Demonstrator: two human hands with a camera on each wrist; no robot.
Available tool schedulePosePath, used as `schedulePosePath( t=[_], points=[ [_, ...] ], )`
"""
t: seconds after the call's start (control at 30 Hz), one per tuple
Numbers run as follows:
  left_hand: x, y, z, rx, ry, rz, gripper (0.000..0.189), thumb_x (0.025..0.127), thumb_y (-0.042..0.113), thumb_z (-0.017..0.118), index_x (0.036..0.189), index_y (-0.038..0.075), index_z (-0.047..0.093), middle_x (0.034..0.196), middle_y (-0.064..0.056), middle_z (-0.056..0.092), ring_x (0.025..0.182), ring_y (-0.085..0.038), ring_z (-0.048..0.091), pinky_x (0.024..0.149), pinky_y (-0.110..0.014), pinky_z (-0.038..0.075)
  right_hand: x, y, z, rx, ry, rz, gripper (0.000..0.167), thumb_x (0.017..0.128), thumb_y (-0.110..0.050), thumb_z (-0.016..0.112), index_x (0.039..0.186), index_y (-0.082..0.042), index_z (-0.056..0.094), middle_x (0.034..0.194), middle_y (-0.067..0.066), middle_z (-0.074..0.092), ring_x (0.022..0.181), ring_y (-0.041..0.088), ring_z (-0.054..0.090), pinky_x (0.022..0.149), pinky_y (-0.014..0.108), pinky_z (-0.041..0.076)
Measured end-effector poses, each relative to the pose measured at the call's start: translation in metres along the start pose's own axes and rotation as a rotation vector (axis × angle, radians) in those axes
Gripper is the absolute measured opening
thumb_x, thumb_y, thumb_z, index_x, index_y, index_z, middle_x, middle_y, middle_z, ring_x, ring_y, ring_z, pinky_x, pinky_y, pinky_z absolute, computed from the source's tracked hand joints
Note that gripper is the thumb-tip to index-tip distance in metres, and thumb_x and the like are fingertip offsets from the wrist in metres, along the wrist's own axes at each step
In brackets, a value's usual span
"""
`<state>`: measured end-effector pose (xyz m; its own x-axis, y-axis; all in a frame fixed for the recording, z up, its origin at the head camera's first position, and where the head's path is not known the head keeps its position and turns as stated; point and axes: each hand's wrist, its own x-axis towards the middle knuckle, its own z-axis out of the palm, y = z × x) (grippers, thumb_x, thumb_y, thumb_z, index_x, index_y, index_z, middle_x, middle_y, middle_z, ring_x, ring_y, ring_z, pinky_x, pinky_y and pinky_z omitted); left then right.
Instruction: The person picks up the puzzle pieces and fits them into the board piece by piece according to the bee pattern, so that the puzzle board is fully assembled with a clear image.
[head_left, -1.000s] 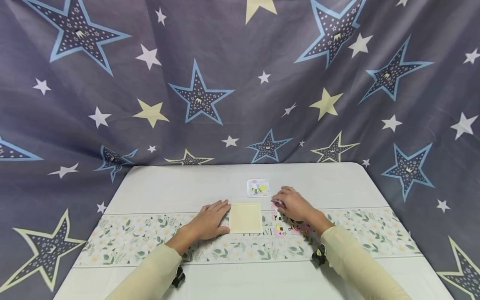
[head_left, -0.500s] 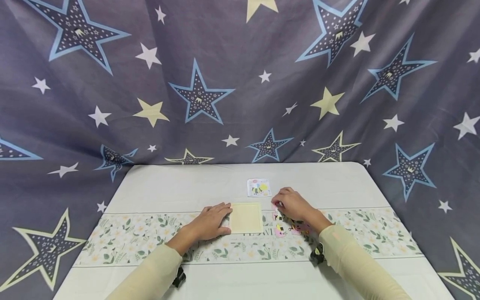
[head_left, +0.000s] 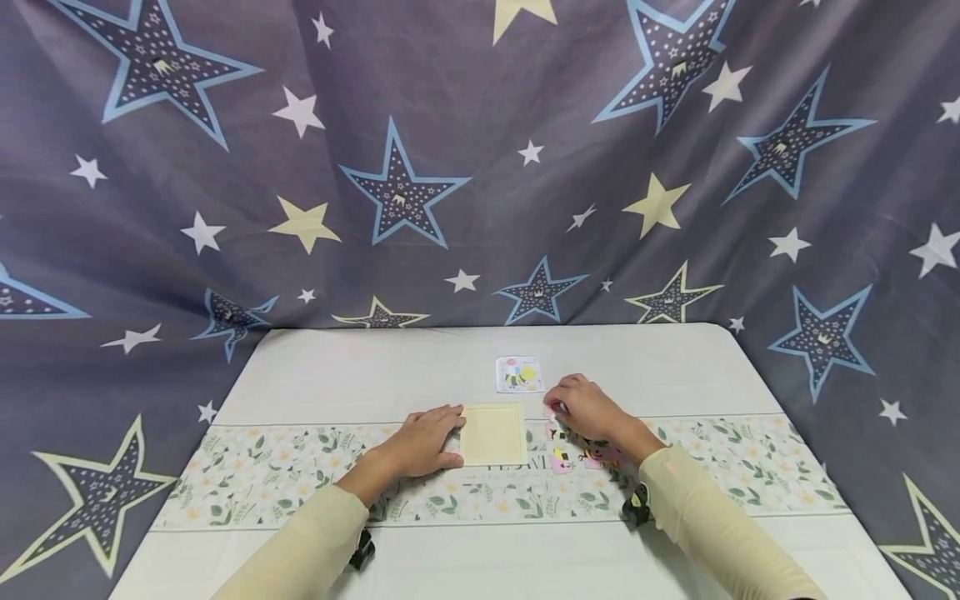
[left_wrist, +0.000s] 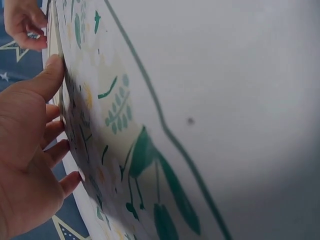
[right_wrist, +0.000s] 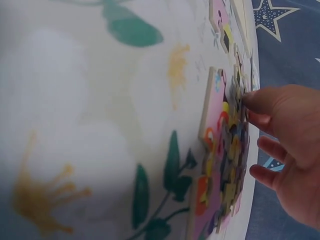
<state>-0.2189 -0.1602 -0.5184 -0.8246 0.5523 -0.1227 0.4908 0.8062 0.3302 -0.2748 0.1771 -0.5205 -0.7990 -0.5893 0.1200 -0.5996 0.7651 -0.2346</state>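
Note:
My left hand point(head_left: 423, 442) lies beside a pale square puzzle tray point(head_left: 491, 435), fingers extended and thumb against its left edge. The tray holds no pieces. Its thin edge shows at the thumb and fingers in the left wrist view, the hand point(left_wrist: 30, 145) upright beside it. On the other side, my right hand point(head_left: 588, 410) pinches a pink puzzle piece point(head_left: 550, 412) low over the cloth, largely hidden by the fingers. Several pink, yellow and black puzzle pieces point(head_left: 561, 461) lie below this hand. In the right wrist view, thumb and forefinger of the hand point(right_wrist: 295, 145) reach behind flat pieces point(right_wrist: 214, 107).
A small square card point(head_left: 519, 375) with a printed bee lies beyond the tray. A floral band point(head_left: 285, 467) crosses the white table cover point(head_left: 360, 371). A dark curtain point(head_left: 480, 167) with stars hangs behind the table and at both sides.
The right fingers have turned slightly, and the piece showing dark in them a second ago now shows pink and lower at the fingertips. The left hand and tray stay put.

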Motion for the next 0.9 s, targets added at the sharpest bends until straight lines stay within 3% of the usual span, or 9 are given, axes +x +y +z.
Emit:
schedulePosePath(
  t=[0.47, 0.9],
  points=[
    [0.001, 0.000, -0.001, 0.024, -0.012, -0.011, 0.071, 0.095, 0.048, 0.069, 0.151, 0.010, 0.048, 0.164, -0.010, 0.038, 0.152, -0.032, 0.035, 0.117, -0.061, 0.034, 0.010, -0.012, 0.000, 0.023, 0.006, -0.026, 0.022, 0.096, -0.017, 0.072, 0.117, -0.016, 0.072, 0.114, 0.004, 0.069, 0.125, 0.032, 0.057, 0.104, 0.055, 0.048],
    [0.002, -0.001, 0.004, 0.003, -0.006, -0.031, 0.069, 0.095, 0.049, 0.067, 0.151, 0.013, 0.048, 0.165, -0.007, 0.037, 0.153, -0.029, 0.034, 0.119, -0.058, 0.032, 0.027, -0.041, 0.010, 0.070, 0.005, -0.062, 0.020, 0.096, -0.017, 0.070, 0.116, -0.018, 0.073, 0.117, 0.001, 0.071, 0.127, 0.030, 0.057, 0.108, 0.053, 0.046]
  ],
)
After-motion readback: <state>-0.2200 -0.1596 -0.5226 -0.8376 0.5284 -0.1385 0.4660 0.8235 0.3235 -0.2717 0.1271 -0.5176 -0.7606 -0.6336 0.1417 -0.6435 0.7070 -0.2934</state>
